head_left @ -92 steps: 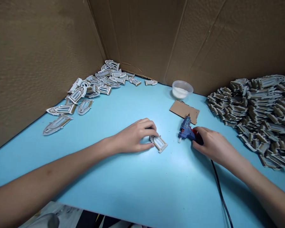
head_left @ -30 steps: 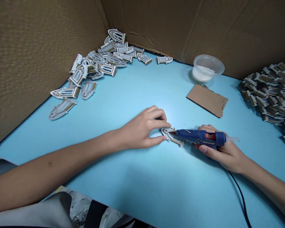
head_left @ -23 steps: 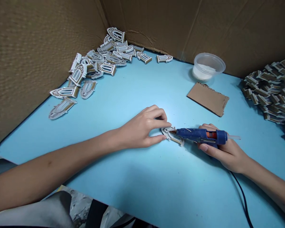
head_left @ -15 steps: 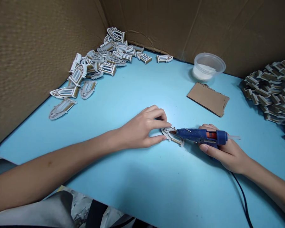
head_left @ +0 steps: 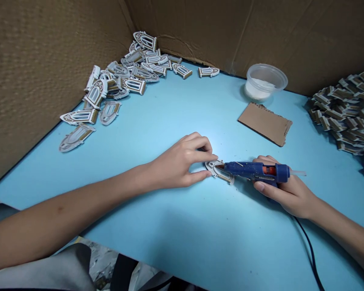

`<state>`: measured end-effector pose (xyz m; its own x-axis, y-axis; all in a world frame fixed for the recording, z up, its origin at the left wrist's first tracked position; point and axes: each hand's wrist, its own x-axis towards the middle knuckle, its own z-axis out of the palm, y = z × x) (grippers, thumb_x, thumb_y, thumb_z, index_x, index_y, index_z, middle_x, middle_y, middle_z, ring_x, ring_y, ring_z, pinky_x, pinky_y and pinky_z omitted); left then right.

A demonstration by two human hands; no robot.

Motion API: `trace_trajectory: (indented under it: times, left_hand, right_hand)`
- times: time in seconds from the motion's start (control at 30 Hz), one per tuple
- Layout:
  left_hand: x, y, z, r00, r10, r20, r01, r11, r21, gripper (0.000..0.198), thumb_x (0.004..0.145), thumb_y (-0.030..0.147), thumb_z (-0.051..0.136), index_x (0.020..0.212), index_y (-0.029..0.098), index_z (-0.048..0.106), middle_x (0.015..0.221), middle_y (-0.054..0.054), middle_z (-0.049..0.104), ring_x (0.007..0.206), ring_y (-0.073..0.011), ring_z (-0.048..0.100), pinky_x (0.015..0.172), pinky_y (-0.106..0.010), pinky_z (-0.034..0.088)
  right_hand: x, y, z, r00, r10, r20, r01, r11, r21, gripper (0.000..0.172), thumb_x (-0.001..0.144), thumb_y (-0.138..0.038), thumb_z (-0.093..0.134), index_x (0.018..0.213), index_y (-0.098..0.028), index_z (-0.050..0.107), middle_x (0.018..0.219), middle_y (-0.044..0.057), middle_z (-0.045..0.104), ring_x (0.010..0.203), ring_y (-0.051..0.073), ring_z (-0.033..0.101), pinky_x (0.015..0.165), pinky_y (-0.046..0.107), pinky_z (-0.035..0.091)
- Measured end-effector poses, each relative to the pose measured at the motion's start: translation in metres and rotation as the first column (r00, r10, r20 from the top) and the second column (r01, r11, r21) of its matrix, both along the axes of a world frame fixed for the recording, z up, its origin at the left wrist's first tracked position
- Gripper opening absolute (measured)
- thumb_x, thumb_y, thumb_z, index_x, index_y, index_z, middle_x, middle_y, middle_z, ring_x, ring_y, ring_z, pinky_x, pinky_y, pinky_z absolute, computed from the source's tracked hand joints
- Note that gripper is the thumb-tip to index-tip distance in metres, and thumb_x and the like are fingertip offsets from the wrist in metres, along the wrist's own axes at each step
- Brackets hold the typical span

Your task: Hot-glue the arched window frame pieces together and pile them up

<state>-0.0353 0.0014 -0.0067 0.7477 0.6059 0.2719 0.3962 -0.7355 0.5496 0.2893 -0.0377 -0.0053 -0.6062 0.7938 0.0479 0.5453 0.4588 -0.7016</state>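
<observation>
A small arched window-shaped piece (head_left: 214,167), white with a brown edge, lies flat on the blue table (head_left: 170,234). My left hand (head_left: 182,161) pinches its pointed end between thumb and fingertips. My right hand (head_left: 283,192) is wrapped round a blue glue gun (head_left: 255,170) held level, with its nozzle tip touching the piece. A glue stick pokes out of the gun's rear.
A heap of finished window pieces (head_left: 121,79) lies at the back left, and a bigger pile of pieces (head_left: 346,109) at the right. A clear tub of white stuff (head_left: 265,83) and a cardboard scrap (head_left: 265,123) sit behind. Cardboard walls (head_left: 33,60) enclose the table. The gun's black cord (head_left: 309,250) trails off right.
My right hand picked the glue gun up off the table and brought its nozzle onto the piece. In the last second both hands have stayed almost still.
</observation>
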Motion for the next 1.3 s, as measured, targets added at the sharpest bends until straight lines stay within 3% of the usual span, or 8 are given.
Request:
trace_trajectory:
  times: [0.8,0.93,1.03,1.17,1.3]
  left_hand:
    - [0.0,-0.002,0.002,1.0,0.006,-0.018,-0.006,1.0,-0.011,0.029,0.097,0.033,0.066,0.12,0.018,0.075,0.112,-0.012,0.066,0.106,-0.0227,0.057,0.097,-0.039,0.049]
    - [0.0,-0.001,0.002,1.0,0.009,-0.007,-0.009,1.0,-0.026,0.029,0.096,0.033,0.067,0.119,0.018,0.075,0.112,-0.011,0.066,0.105,-0.0224,0.058,0.096,-0.038,0.049]
    - [0.0,0.001,0.003,1.0,0.027,0.001,-0.027,0.999,-0.045,0.029,0.096,0.032,0.068,0.12,0.018,0.076,0.111,-0.011,0.067,0.105,-0.0221,0.058,0.096,-0.037,0.048]
    - [-0.001,0.005,0.004,1.0,0.023,-0.003,-0.023,0.997,-0.073,0.03,0.094,0.03,0.068,0.121,0.018,0.075,0.111,-0.01,0.067,0.105,-0.0212,0.059,0.096,-0.036,0.048]
    - [-0.002,0.004,0.006,0.999,-0.034,0.021,0.035,0.998,-0.052,0.048,0.095,0.029,0.066,0.141,0.018,0.063,0.125,-0.013,0.065,0.114,-0.0235,0.059,0.103,-0.04,0.048]
  right_hand:
    - [0.001,0.0,-0.002,1.0,-0.02,0.011,0.02,1.0,-0.017,0.015,0.102,-0.038,0.061,0.104,-0.024,0.064,0.11,0.008,0.067,0.103,0.031,0.063,0.078,0.04,0.049]
    - [-0.002,0.0,0.002,0.999,-0.045,0.008,0.046,0.997,-0.06,0.02,0.101,-0.043,0.062,0.104,-0.023,0.067,0.111,0.009,0.068,0.103,0.031,0.064,0.084,0.044,0.05]
    - [-0.002,-0.004,0.001,0.992,-0.08,-0.099,0.06,0.979,-0.193,0.028,0.099,-0.05,0.064,0.108,-0.024,0.069,0.109,0.01,0.07,0.103,0.031,0.066,0.088,0.045,0.054]
    - [0.001,-0.008,-0.006,0.866,-0.231,-0.444,0.047,0.921,-0.388,0.042,0.097,-0.062,0.062,0.11,-0.023,0.074,0.098,0.008,0.076,0.089,0.027,0.071,0.079,0.04,0.06]
    - [-0.003,-0.002,-0.006,0.711,-0.418,-0.565,0.162,0.88,-0.447,0.04,0.092,-0.06,0.067,0.093,-0.02,0.076,0.091,0.008,0.073,0.073,0.022,0.064,0.063,0.034,0.054]
